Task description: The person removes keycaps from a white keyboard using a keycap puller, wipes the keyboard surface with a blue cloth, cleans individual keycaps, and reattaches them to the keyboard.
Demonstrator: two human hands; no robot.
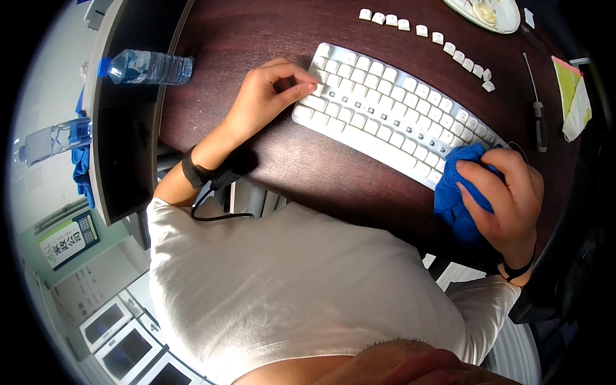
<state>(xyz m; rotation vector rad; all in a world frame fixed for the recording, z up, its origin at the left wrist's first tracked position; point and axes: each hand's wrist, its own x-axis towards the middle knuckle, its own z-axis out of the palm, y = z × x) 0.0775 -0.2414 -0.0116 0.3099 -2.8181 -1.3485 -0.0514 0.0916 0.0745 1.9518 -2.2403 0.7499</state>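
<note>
A white keyboard [370, 106] lies on the dark wooden table, with one row of keycaps off and its dark switches bare. At the keyboard's left end, my left hand [276, 91] has thumb and forefinger together on or just above a key near that bare row; whether it grips a keycap cannot be told. My right hand [510, 197] holds a crumpled blue cloth [457, 197] against the keyboard's right end. Loose white keycaps [422, 31] stand in a curved line beyond the keyboard.
A white plate [511, 19] with something pale on it is at the far right. Near it lie a slim tool with a grey handle [539, 127] and a yellow-green and white cloth or wrapper [572, 98]. A water bottle [149, 67] lies at the left.
</note>
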